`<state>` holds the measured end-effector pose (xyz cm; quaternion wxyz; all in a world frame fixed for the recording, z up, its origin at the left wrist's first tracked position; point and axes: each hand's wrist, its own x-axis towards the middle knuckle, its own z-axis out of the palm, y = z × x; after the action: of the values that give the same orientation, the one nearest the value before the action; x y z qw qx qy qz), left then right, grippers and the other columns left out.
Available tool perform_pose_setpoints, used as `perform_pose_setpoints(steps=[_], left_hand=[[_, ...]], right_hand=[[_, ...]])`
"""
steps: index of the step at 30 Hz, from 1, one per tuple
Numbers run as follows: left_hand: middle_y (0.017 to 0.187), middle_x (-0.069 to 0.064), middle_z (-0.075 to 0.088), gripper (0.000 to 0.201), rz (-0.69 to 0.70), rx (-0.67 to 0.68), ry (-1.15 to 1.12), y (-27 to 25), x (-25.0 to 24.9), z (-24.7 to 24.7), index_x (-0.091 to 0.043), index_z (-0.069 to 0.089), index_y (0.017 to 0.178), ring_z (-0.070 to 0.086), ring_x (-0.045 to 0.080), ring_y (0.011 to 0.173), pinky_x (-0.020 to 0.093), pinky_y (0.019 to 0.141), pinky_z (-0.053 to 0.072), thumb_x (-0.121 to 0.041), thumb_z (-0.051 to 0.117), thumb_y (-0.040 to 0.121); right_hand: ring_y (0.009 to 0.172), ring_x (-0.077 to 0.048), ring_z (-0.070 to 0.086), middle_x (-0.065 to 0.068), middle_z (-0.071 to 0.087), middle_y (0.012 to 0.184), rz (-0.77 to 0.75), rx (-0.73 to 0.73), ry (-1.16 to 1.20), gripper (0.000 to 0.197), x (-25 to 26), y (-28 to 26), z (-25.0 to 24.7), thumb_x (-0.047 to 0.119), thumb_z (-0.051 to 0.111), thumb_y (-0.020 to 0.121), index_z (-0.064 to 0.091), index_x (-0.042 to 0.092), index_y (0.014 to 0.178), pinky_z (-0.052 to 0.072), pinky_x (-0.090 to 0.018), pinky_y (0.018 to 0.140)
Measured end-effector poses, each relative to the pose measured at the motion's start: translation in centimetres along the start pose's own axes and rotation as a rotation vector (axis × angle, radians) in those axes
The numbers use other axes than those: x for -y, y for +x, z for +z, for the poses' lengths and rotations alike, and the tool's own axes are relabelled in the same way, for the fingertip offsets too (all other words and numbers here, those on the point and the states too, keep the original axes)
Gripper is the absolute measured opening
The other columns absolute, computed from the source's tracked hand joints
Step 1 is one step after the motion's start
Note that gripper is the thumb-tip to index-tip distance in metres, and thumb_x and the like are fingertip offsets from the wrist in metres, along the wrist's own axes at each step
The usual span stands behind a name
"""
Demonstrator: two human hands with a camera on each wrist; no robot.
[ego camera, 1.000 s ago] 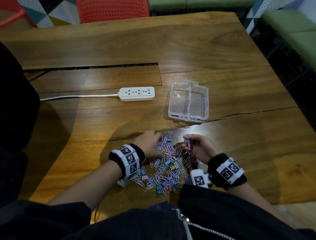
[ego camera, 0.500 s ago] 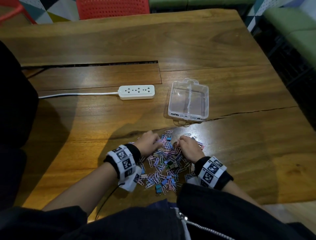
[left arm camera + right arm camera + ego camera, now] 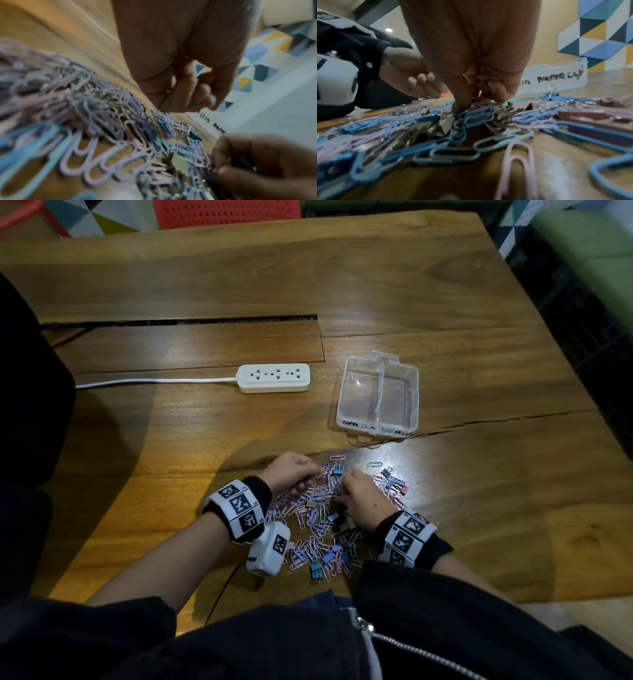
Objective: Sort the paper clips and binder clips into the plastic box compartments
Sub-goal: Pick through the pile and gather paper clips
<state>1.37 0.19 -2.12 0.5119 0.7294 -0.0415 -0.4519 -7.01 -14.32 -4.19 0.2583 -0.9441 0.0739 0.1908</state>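
A pile of pink and blue paper clips mixed with small binder clips (image 3: 318, 518) lies on the wooden table near me. My left hand (image 3: 310, 475) hovers at the pile's far left edge with curled fingers (image 3: 197, 92), and a small clip seems pinched in them. My right hand (image 3: 342, 484) reaches down into the pile; its fingers (image 3: 462, 100) pinch paper clips, and pink ones show in the palm. The clear plastic box (image 3: 378, 419) stands beyond the pile with both compartments bare; its front wall (image 3: 556, 79) reads "binder clips" on the right.
A white power strip (image 3: 274, 378) with its cord lies left of the box. A blue binder clip (image 3: 337, 472) and a few others (image 3: 394, 484) lie at the pile's far edge. A crack (image 3: 496, 421) runs across the table right of the box.
My right hand, which held a clip up a second ago, has come down into the pile. My left hand has shifted slightly forward and its fingers have curled.
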Motion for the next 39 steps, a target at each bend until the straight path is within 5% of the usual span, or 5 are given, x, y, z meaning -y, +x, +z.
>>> perform_pose_setpoints(steps=[8,18,26,31,39], left_hand=[[0.129,0.004,0.053,0.068,0.175,-0.116,0.982,0.4,0.1,1.9,-0.017,0.04,0.129,0.051,0.02,0.115,0.035,0.093,0.046,-0.048,0.067,0.074],[0.109,0.009,0.052,0.031,0.257,-0.158,1.215,0.5,1.2,4.7,-0.007,0.046,0.11,0.051,0.022,0.097,0.033,0.082,0.046,-0.033,0.039,0.096],[0.071,-0.004,0.043,0.022,0.11,-0.092,0.362,-0.2,0.0,2.5,-0.018,0.044,0.079,0.037,0.008,0.058,0.016,0.048,0.036,-0.022,0.034,0.098],[0.072,0.004,0.048,0.018,-0.004,-0.059,-0.395,-0.8,-0.7,-0.7,-0.011,0.045,0.087,0.044,0.013,0.057,0.016,0.041,0.04,-0.007,0.03,0.096],[0.11,-0.005,0.047,0.047,0.059,-0.077,0.893,-1.7,0.9,-2.1,-0.017,0.047,0.116,0.047,0.011,0.1,0.026,0.089,0.043,-0.039,0.065,0.079]], right_hand=[[0.07,-0.006,0.055,0.002,0.057,0.081,0.104,-0.055,0.704,0.009,-1.6,-0.9,-2.8,0.002,0.052,0.088,0.057,0.01,0.089,0.045,-0.017,0.064],[0.043,-0.009,0.037,0.003,0.043,0.05,0.32,0.092,1.522,0.032,-2.9,-0.7,-4.2,0.018,0.029,0.094,0.048,0.011,0.069,0.032,-0.016,0.037],[0.06,-0.005,0.041,0.003,0.05,0.077,0.279,-0.056,0.683,0.025,-1.4,0.1,-2.6,0.01,0.033,0.096,0.053,0.014,0.082,0.035,-0.014,0.053],[0.087,-0.017,0.053,-0.001,0.053,0.093,0.234,-0.096,0.054,0.043,0.2,0.2,-0.9,0.05,0.053,0.083,0.049,0.012,0.103,0.04,-0.027,0.071],[0.089,-0.019,0.048,-0.009,0.049,0.109,0.108,-0.021,-0.028,0.023,0.9,0.6,-0.3,0.029,0.061,0.083,0.05,0.01,0.092,0.04,-0.027,0.078]])
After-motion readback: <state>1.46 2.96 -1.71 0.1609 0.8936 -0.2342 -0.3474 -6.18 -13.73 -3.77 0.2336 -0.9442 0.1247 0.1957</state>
